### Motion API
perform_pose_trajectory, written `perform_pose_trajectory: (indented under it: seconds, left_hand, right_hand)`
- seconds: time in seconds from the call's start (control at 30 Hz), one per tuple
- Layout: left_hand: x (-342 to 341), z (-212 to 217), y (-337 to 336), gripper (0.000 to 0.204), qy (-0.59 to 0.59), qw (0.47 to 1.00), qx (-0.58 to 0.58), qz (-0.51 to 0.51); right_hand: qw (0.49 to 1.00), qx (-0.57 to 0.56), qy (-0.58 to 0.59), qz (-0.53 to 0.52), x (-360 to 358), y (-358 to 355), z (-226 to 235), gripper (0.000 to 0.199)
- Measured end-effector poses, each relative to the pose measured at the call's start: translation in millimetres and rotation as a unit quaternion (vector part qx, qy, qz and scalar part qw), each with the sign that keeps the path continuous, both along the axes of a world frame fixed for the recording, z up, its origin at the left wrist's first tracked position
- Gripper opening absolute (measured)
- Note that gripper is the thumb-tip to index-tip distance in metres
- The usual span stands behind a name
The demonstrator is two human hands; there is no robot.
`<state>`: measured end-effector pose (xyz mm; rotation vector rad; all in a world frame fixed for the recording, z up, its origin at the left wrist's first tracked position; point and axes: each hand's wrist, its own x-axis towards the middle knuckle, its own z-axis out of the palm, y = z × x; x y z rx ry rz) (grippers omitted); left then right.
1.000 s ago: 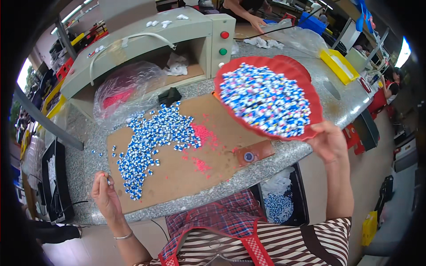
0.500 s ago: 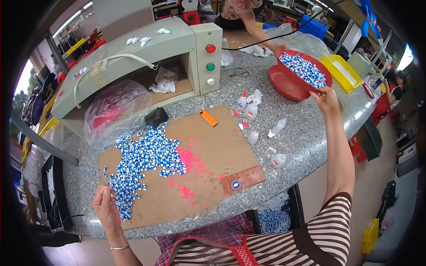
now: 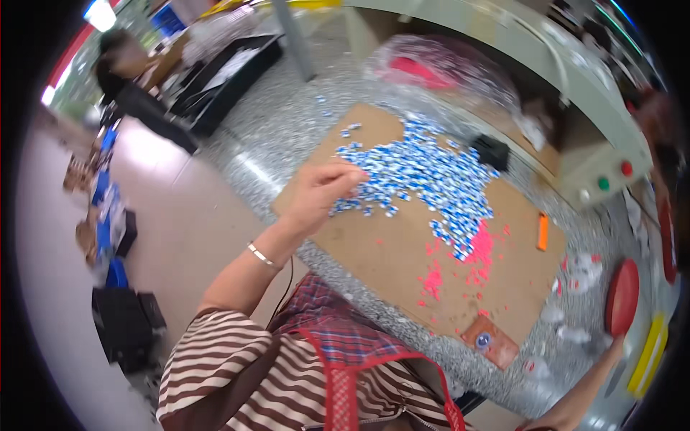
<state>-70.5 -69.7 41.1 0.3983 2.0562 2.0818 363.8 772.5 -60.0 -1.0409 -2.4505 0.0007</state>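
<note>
Left hand (image 3: 322,192) fingertips together, blue-white pieces (image 3: 440,172) just beyond; right hand (image 3: 619,346) at red dish (image 3: 622,298), grip unclear

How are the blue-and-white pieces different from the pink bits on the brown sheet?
Colour: the blue-and-white pieces are two-toned; the pink bits look plain pink.
Size: each blue-and-white piece looks larger than a single pink bit.
Spread: the blue-and-white pieces cover a broad area; the pink bits form smaller patches.
Shared: both lie loose, mostly on the brown sheet.
</note>
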Motion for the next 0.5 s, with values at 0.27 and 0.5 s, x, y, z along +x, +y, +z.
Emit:
perform_pose_trajectory:
  seconds: [0.27,0.5]
  left_hand:
    - [2,-17,-19,0.016,-0.018,0.999,0.03,0.022]
    - [11,-29,-80,0.016,-0.016,0.996,0.015,0.086]
  right_hand:
    - [0.979,0.007,-0.184,-0.086,20,8,-30,0.04]
    - [0.953,-0.259,0.125,-0.099,9,-95,49,0.032]
